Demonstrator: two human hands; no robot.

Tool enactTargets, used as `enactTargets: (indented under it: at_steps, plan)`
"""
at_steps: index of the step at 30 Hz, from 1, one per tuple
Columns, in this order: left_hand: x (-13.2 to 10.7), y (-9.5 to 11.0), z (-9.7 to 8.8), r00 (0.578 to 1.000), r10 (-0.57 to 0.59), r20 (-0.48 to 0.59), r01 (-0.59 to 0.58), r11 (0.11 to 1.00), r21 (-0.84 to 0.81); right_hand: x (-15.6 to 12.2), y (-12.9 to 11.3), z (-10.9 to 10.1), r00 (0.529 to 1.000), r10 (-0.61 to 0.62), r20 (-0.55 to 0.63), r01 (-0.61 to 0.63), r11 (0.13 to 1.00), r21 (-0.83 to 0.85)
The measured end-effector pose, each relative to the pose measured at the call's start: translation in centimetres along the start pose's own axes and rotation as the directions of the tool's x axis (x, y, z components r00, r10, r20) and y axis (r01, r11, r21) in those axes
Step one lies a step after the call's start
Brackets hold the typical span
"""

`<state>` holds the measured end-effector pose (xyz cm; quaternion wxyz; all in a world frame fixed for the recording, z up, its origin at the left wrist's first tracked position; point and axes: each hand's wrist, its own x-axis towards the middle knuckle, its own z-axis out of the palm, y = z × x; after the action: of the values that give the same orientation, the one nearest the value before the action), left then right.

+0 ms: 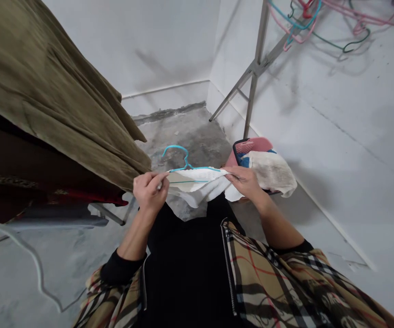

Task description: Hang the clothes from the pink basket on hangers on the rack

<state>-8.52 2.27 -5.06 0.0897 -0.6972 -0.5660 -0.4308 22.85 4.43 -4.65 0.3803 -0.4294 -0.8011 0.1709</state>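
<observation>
A small white cloth (197,187) is draped over a light blue wire hanger (179,157), held at chest height in front of me. My left hand (149,190) is closed, pinching the cloth and the hanger's left end. My right hand (246,181) is closed too, pinching the cloth's right edge at the hanger's other end. The hanger's hook points up and away from me. Both forearms show below, in a plaid jacket with black cuffs.
A pink basket (251,148) with a white, stained cloth (273,171) stands on the floor by the right wall. A metal rack's legs (253,77) rise behind it, with several coloured hangers (302,23) on top. Olive fabric (46,91) hangs at left over dark furniture.
</observation>
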Motion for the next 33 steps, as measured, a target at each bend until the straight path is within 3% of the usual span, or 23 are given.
enactTargets:
  at_steps: [2, 5, 10, 13, 16, 18, 20, 24, 28, 33]
  plan:
    - [0.0, -0.4, -0.2, 0.999, 0.047, 0.021, -0.046, 0.998, -0.039, -0.1, 0.0, -0.5, 0.999, 0.017, -0.032, -0.017, 1.0, 0.003]
    - [-0.1, -1.8, -0.3, 0.992, -0.078, 0.094, 0.088, 0.991, -0.097, -0.2, 0.0, -1.3, 0.997, 0.033, -0.068, -0.034, 0.999, -0.011]
    - [-1.0, -5.1, -0.1, 0.886, -0.282, 0.368, 0.389, 0.883, -0.262, -0.2, 0.0, -3.1, 0.986, 0.069, -0.148, -0.078, 0.995, -0.054]
    - [-1.3, -6.2, -0.2, 0.847, -0.33, 0.416, 0.475, 0.821, -0.317, -0.3, 0.3, -4.3, 0.982, 0.079, -0.172, -0.091, 0.994, -0.062]
    - [-1.0, -6.4, 0.1, 0.814, -0.499, 0.297, 0.579, 0.735, -0.354, -0.5, 0.8, -5.0, 0.976, 0.1, -0.194, -0.11, 0.993, -0.045]
    - [-0.8, -6.1, 0.6, 0.745, -0.657, 0.115, 0.638, 0.652, -0.409, -0.5, 0.8, -5.2, 0.967, 0.144, -0.21, -0.152, 0.988, -0.024]
    - [-0.8, -5.6, 1.3, 0.681, -0.732, -0.001, 0.632, 0.589, -0.504, -0.1, 0.3, -5.3, 0.95, 0.214, -0.227, -0.218, 0.976, 0.007]
    - [-1.3, -4.4, 2.0, 0.708, -0.703, 0.069, 0.591, 0.536, -0.603, 2.1, -1.8, -6.0, 0.923, 0.302, -0.24, -0.295, 0.953, 0.064]
    - [-1.8, -3.3, 2.0, 0.739, -0.655, 0.157, 0.589, 0.516, -0.622, 6.3, -4.5, -7.5, 0.92, 0.272, -0.282, -0.22, 0.954, 0.202]
    - [-1.9, -1.9, 1.5, 0.788, -0.582, 0.2, 0.55, 0.521, -0.652, 13.0, -9.2, -9.0, 0.941, 0.24, -0.239, -0.079, 0.842, 0.533]
